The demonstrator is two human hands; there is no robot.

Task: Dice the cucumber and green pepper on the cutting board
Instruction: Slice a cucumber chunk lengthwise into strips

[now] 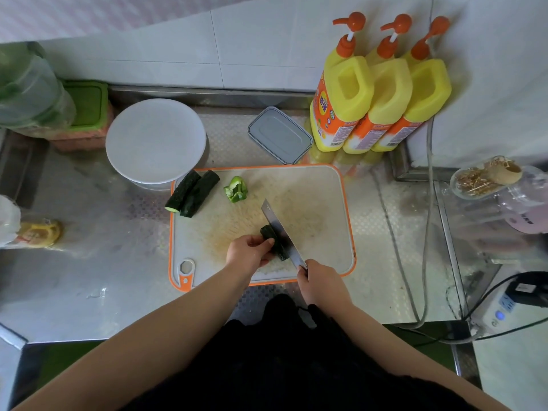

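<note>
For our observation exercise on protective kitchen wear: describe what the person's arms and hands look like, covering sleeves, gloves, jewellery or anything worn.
Both forearms are bare from the bottom of the picture up to the wrist; no sleeve cuffs show on them. The left hand and right hand wear no gloves, and no watch, bracelet or ring is visible. The fingers are uncovered. Dark, nearly black clothing shows between the arms.

Labels on the yellow bottles [341, 114] are too blurred to read.

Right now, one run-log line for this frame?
left hand holds cucumber piece | right hand grips knife | pepper uncut | board
</note>
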